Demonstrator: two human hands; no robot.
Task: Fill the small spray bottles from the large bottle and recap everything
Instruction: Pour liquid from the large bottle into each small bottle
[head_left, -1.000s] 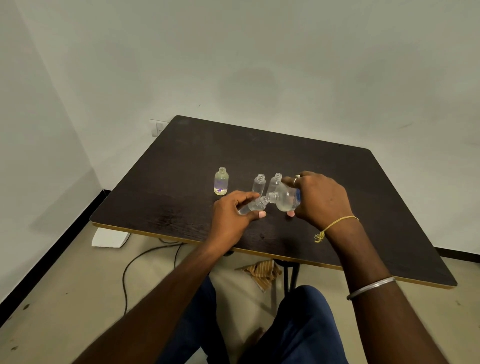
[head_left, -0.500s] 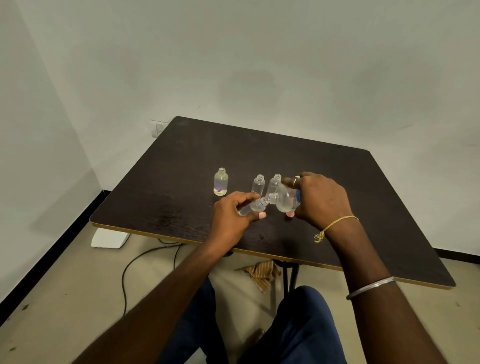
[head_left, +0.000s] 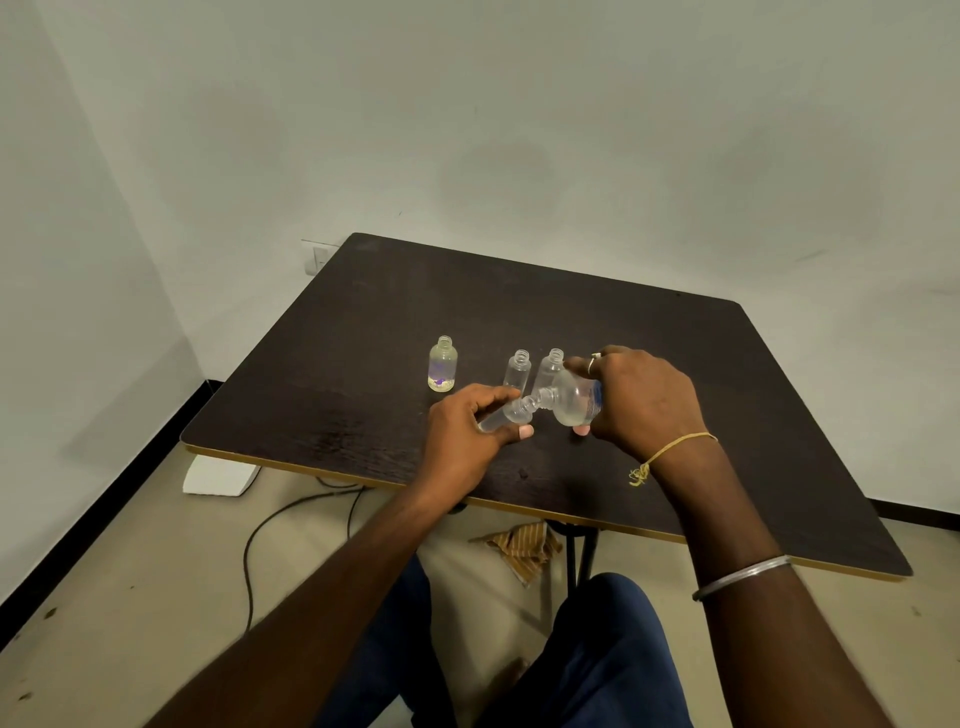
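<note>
My right hand (head_left: 641, 397) grips the large clear bottle (head_left: 574, 401), tipped on its side with its mouth pointing left. My left hand (head_left: 465, 434) holds a small clear bottle (head_left: 506, 414) tilted, its open neck meeting the large bottle's mouth. Both are just above the dark table (head_left: 363, 332). Behind them stand three uncapped small bottles: one with yellowish liquid and a purple glint (head_left: 442, 364) at the left, and two clear ones (head_left: 518, 368) (head_left: 551, 365) close to the large bottle. No caps are visible.
The table's near edge (head_left: 332, 470) runs just below my hands. On the floor lie a white block (head_left: 221, 475), a black cable (head_left: 270, 525) and a striped cloth (head_left: 522, 545) by the table leg. My knees in blue trousers (head_left: 608, 654) sit under the table.
Almost nothing differs: both hands keep the same hold with the two bottle mouths together, and the standing bottles have not moved.
</note>
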